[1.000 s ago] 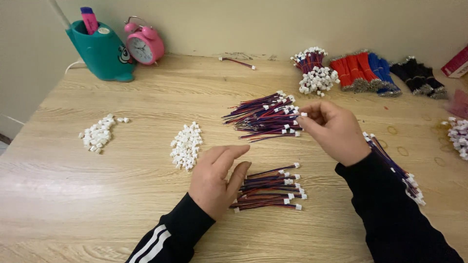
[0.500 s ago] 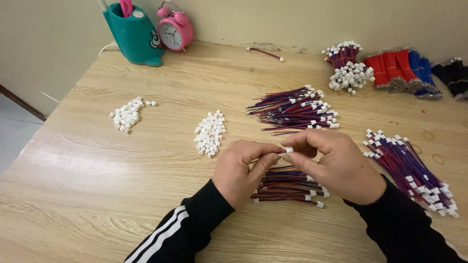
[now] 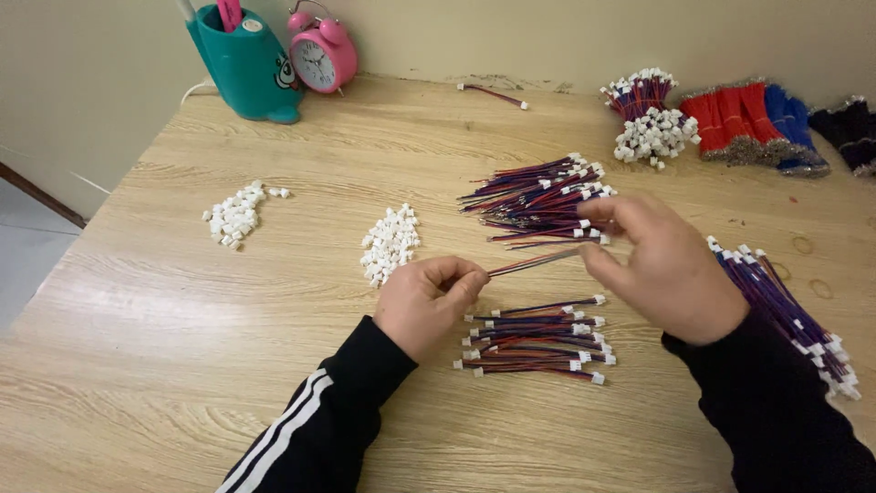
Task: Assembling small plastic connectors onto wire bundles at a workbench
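I hold one thin red-and-blue wire lead [image 3: 534,263] stretched between my two hands, just below the centre of the frame. My left hand [image 3: 429,301] is curled into a loose fist, thumb and forefinger pinched tight on the lead's left end. My right hand [image 3: 662,269] grips the right end, fingertips [image 3: 598,258] closed narrowly around it; I cannot tell whether a white plug sits under them. The lead runs slightly uphill from left to right, clear of the wooden table [image 3: 274,365].

Directly below the lead, between my wrists, lies a small flat bundle of finished leads [image 3: 538,340] with white plugs at both ends. Above my right hand, a larger loose pile of leads [image 3: 534,196] fans out, nearly touching my upper fingers. To the right, partly under my black sleeve, another long bundle [image 3: 785,315] runs toward the lower right corner.

Left of my left hand sits a little heap of white connector housings [image 3: 391,242], and a second heap [image 3: 234,215] lies further toward the left edge. At upper left stand a teal pen holder [image 3: 242,64] and a pink alarm clock [image 3: 321,55]. At upper right are more leads with white plugs [image 3: 650,119], beside red and blue wire bunches [image 3: 753,123].
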